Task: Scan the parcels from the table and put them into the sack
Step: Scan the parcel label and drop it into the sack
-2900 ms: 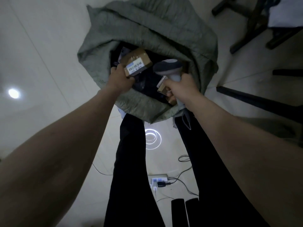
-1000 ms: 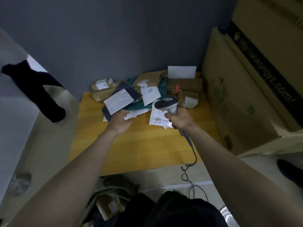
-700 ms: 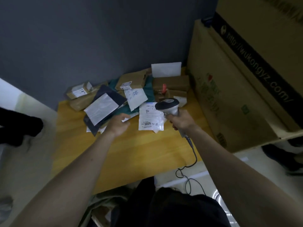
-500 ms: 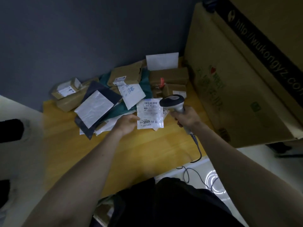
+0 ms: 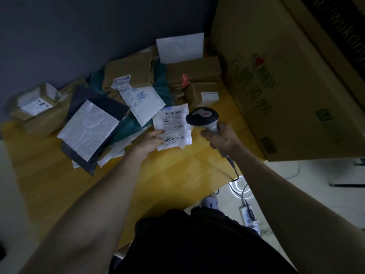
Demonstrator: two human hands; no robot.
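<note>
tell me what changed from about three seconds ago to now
The left hand let go of a brown parcel over the sack, went to the table and now holds the white parcel marked 3005. The right hand keeps gripping the scanner.

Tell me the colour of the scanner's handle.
Light grey: the scanner has a dark head and a pale grey handle gripped by the right hand. Seen in the head view.
</note>
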